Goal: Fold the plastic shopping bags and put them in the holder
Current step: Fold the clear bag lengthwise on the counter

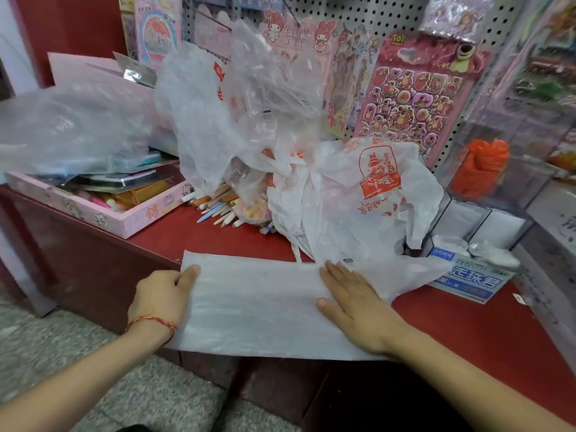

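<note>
Two hands worked one flattened bag (258, 304), a pale, cloudy plastic sheet smoothed into a long band on the near edge of the red counter (467, 332). The left hand (162, 294), with a red string bracelet (152, 321) at its wrist, pinched the band's left end: the thumb lay on top and the other fingers curled out of sight beneath the plastic. The right hand (352, 300) lay flat on the band's right part, its fingers (339, 275) straight and close together, the thumb spread away towards the left hand, the palm pressing the plastic down. Between the two thumbs the sheet lay smooth; past the right hand's little finger it ran on into a loose, rumpled end.

Just beyond the right fingertips stood a crumpled white bag (374, 188) with orange print, touching the band's far edge. Farther beyond, a heap of crumpled bags (249, 120), clear and whitish, rose against hanging sticker sheets (414, 98). Pencils (218, 207) lay under that heap, well beyond the left thumb, beside a pink box (124, 219) full of small items. Out past the right hand's little finger lay a blue-and-white packet (473, 275), and beyond it stood a clear case (486, 188) holding something orange.
</note>
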Action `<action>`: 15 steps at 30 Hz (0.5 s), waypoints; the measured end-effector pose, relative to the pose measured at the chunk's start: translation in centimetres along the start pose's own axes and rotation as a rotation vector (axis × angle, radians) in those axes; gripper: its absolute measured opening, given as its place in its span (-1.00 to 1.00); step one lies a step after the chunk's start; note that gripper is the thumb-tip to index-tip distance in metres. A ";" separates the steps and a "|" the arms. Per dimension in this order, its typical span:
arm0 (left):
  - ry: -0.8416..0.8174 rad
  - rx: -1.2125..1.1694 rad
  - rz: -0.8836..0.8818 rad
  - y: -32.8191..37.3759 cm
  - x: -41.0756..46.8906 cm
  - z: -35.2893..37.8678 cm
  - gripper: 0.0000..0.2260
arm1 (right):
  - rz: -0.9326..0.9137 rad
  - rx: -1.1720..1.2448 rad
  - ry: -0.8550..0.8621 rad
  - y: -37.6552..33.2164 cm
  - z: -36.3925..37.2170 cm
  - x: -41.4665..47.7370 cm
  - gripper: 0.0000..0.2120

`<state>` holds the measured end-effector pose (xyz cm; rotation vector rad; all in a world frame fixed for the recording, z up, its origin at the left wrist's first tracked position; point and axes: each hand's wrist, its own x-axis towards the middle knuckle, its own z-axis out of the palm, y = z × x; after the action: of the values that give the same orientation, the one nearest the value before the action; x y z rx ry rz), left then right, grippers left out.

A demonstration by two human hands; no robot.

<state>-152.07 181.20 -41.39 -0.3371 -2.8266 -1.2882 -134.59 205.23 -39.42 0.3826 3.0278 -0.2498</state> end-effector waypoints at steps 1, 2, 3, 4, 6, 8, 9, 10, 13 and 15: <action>-0.009 -0.016 -0.002 0.0 0.0 -0.1 -0.51 | 0.007 0.009 -0.005 0.6 0.0 -0.2 0.16; -0.027 -0.040 -0.010 0.0 0.0 -0.2 -0.52 | 0.012 0.018 -0.002 0.9 -0.1 -0.4 0.15; -0.061 -0.079 -0.031 -0.1 0.0 -0.3 -0.53 | 0.012 0.028 -0.006 1.0 -0.2 -0.5 0.15; -0.109 -0.145 -0.067 -0.1 -0.1 -0.5 -0.56 | 0.010 0.023 -0.009 1.0 -0.3 -0.7 0.16; -0.237 -0.344 -0.196 -0.3 -0.3 -1.4 -0.63 | 0.000 0.009 0.004 0.9 -0.3 -0.7 0.16; -0.365 -0.484 -0.317 -0.4 -0.6 -2.3 -0.70 | -0.003 0.022 0.025 0.9 -0.3 -0.6 0.17; -0.412 -0.491 -0.332 -0.4 -0.8 -2.5 -0.71 | 0.000 0.017 0.029 0.8 -0.4 -0.5 0.18; -0.429 -0.479 -0.327 -0.3 -1.0 -2.7 -0.74 | -0.006 0.006 0.057 0.4 -0.7 -0.7 0.18; -0.369 -0.475 -0.304 -0.2 -1.4 -2.6 -0.81 | -0.107 0.021 0.111 -2.9 -2.0 -2.1 0.05; -0.360 -0.498 -0.326 -0.2 -1.7 -2.2 -0.81 | -0.215 0.010 0.031 -5.4 -2.1 -3.4 -0.04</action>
<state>-150.66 179.09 -40.25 -0.1194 -2.8802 -2.2127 -132.83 199.64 -36.22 0.0603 3.0995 -0.2755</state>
